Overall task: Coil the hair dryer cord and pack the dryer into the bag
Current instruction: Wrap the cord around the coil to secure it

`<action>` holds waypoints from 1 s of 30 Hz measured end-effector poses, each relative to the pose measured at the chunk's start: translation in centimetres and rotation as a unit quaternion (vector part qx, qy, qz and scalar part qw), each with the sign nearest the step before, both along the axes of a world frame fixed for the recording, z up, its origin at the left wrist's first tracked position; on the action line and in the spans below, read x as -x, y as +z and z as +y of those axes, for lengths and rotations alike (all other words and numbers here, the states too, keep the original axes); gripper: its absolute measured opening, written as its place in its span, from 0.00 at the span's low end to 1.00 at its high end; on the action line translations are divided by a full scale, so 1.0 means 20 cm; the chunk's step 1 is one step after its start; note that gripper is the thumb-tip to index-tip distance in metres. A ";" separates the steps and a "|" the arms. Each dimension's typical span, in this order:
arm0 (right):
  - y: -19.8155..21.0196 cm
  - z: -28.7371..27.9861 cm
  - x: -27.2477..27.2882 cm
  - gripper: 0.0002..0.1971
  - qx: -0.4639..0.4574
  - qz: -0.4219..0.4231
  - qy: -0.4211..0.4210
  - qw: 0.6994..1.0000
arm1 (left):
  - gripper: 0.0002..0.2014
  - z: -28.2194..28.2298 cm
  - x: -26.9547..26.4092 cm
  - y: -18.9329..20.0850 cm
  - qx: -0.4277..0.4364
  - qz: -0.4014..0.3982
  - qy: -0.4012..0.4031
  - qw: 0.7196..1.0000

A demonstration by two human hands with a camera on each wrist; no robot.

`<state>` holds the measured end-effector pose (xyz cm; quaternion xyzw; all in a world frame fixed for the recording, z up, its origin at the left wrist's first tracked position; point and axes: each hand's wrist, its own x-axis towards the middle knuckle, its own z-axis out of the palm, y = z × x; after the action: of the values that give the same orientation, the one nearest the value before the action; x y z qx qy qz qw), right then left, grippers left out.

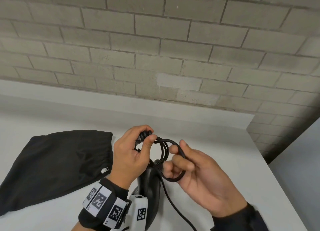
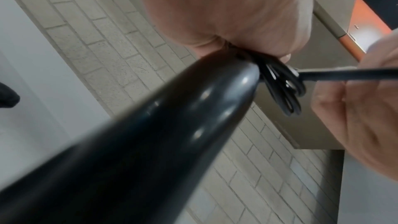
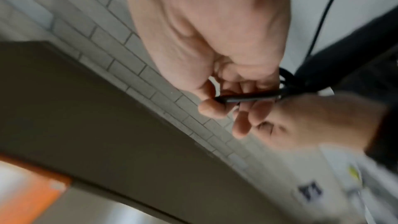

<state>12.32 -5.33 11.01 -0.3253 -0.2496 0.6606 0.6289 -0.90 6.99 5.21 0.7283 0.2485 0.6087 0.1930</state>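
Both hands are coiling: left hand (image 1: 133, 154) pinching thin black rubber cord (image 1: 164, 149) loops together, right hand (image 1: 199, 175) pinching slack to feed another turn.

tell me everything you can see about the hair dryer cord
The cord is thin, black and looks rubbery. Part of it is gathered into a few small loops that the left hand pinches at the top. The right hand grips the next stretch, bending it into another loop. The loose remainder trails down over the white table toward the person.
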 end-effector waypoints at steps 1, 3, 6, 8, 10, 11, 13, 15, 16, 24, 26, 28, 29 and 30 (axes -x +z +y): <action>-0.02 0.00 0.00 0.18 -0.021 -0.040 -0.021 0.999 | 0.19 0.00 0.00 0.00 0.004 -0.004 -0.001 1.000; -0.08 0.00 0.00 0.24 -0.098 -0.174 -0.074 0.977 | 0.16 0.00 0.01 0.00 0.017 -0.015 -0.007 1.000; -0.22 -0.01 0.00 0.26 -0.194 -0.384 -0.114 0.896 | 0.13 0.01 0.02 0.00 0.036 -0.024 -0.011 0.999; -0.28 0.00 0.01 0.25 -0.204 -0.477 -0.137 0.844 | 0.12 0.01 0.02 0.00 0.040 -0.024 -0.012 0.999; -0.31 0.00 0.04 0.19 -0.201 -0.510 -0.182 0.816 | 0.14 0.00 0.01 0.00 0.038 -0.019 -0.009 0.999; -0.32 0.01 0.04 0.14 -0.208 -0.514 -0.205 0.807 | 0.16 -0.01 0.00 0.00 0.036 -0.017 -0.008 0.999; -0.34 0.01 0.04 0.06 -0.219 -0.505 -0.234 0.801 | 0.16 -0.02 -0.01 0.01 0.031 -0.008 -0.005 0.999; -0.33 -0.01 0.04 0.04 -0.206 -0.448 -0.239 0.837 | 0.15 -0.02 -0.01 0.02 0.024 -0.001 0.003 1.000; -0.32 -0.03 0.03 0.08 -0.188 -0.404 -0.247 0.861 | 0.15 -0.01 0.00 0.01 0.025 0.000 0.007 1.000; -0.17 -0.19 -0.25 0.36 0.019 -0.211 -0.180 0.960 | 0.13 0.01 0.04 0.02 0.069 -0.007 -0.030 0.997; -0.13 -0.21 -0.31 0.33 0.055 -0.311 -0.190 0.930 | 0.12 0.00 0.02 0.02 0.089 -0.020 -0.049 0.995; -0.11 -0.20 -0.33 0.25 0.065 -0.433 -0.225 0.870 | 0.11 -0.01 0.02 0.03 0.107 -0.027 -0.062 0.992; -0.11 -0.19 -0.32 0.20 0.063 -0.466 -0.238 0.850 | 0.10 -0.02 0.02 0.03 0.118 -0.027 -0.063 0.991; -0.12 -0.18 -0.31 0.14 0.060 -0.482 -0.256 0.836 | 0.10 -0.02 0.02 0.03 0.131 -0.027 -0.062 0.989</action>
<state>18.57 -8.96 8.70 -0.6916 -0.3890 0.2497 0.5550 -1.22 6.60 5.83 0.6944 0.2749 0.5771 0.3304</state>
